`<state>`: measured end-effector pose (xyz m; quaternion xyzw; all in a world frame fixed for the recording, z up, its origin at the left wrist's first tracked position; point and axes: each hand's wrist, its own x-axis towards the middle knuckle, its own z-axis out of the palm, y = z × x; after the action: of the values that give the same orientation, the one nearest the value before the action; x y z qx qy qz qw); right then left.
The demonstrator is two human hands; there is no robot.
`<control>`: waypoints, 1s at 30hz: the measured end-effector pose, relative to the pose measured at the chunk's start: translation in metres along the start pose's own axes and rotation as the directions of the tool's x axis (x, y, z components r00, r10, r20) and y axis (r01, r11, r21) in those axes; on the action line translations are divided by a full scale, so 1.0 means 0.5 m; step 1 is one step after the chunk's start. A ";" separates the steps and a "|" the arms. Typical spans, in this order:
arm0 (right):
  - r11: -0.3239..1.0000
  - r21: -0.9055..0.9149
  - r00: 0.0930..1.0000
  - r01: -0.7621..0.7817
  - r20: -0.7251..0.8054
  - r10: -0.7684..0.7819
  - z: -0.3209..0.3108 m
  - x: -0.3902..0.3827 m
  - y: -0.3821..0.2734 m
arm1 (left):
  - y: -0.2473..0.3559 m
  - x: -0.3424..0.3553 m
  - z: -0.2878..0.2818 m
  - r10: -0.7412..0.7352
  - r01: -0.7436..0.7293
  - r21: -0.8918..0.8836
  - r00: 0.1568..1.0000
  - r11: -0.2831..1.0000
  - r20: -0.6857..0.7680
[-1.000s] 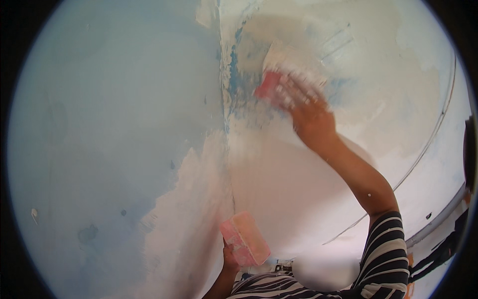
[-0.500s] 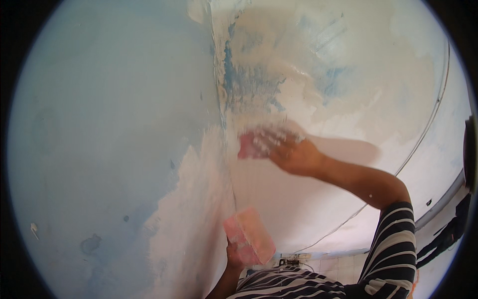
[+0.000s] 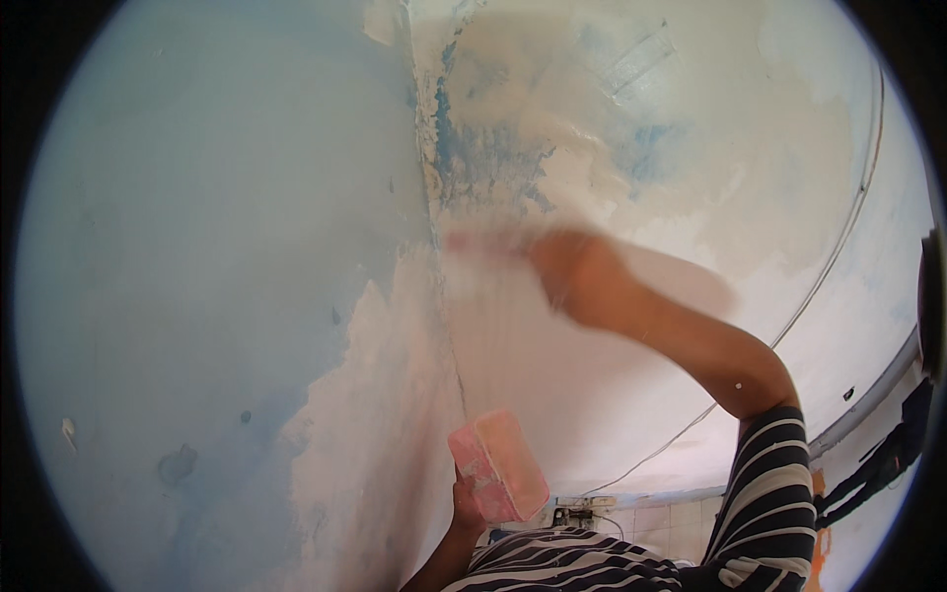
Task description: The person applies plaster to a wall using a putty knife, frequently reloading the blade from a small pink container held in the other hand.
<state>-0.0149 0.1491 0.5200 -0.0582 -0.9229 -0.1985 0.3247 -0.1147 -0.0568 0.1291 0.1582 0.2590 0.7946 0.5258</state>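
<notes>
My right hand [image 3: 570,261], smeared by motion, grips a flat pinkish-red putty spreader [image 3: 475,242] against the right-hand wall [image 3: 562,395]. The spreader reaches almost to the inside corner where two walls meet. Low in the view, my left hand [image 3: 467,501] is closed around the side of a pink rectangular tub [image 3: 483,474]. Pale peach putty [image 3: 513,454] fills the tub to its rim. Above my right hand, patches of blue paint [image 3: 483,158] show through the cream coat.
On the left stands a pale blue wall [image 3: 197,247] with a pinkish-white coated patch [image 3: 345,424] near the corner. A thin cable [image 3: 834,252] runs along the right wall. Dark objects [image 3: 883,459] stand at the far right, and white tiles [image 3: 671,523] show behind my body.
My right hand has swept upward and slightly left with the spreader, its wrist turning. The tub in my left hand has barely moved. The view has shifted a little.
</notes>
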 end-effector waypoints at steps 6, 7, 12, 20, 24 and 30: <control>0.967 -0.198 0.898 -0.161 -0.435 0.060 -0.029 0.060 0.082 | -0.011 -0.006 -0.039 -0.052 0.055 -0.033 0.996 0.998 0.067; 0.975 -0.218 0.953 -0.041 -0.303 -0.028 0.011 0.029 0.059 | -0.005 -0.012 -0.036 -0.055 0.057 -0.030 0.997 0.998 0.058; 0.999 -0.043 0.992 -0.022 0.125 0.028 -0.015 -0.015 -0.035 | 0.036 -0.020 0.047 0.005 -0.003 -0.048 0.999 0.999 0.042; 0.962 -0.208 0.977 -0.178 -0.158 0.146 0.063 -0.023 0.007 | 0.039 -0.017 0.015 -0.065 0.075 -0.113 0.994 0.991 0.091; 0.991 0.031 0.989 -0.126 0.075 0.124 0.083 -0.052 -0.053 | 0.051 -0.013 0.003 -0.071 0.090 -0.166 0.991 0.982 0.115; 0.936 -0.075 0.707 -0.343 -0.677 0.205 -0.037 -0.028 0.031 | 0.070 -0.031 0.061 -0.093 0.093 -0.004 0.995 0.996 0.036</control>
<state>0.0107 0.1559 0.5295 -0.1527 -0.7054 -0.2449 0.6474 -0.1188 -0.0744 0.1747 0.1589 0.2544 0.7671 0.5671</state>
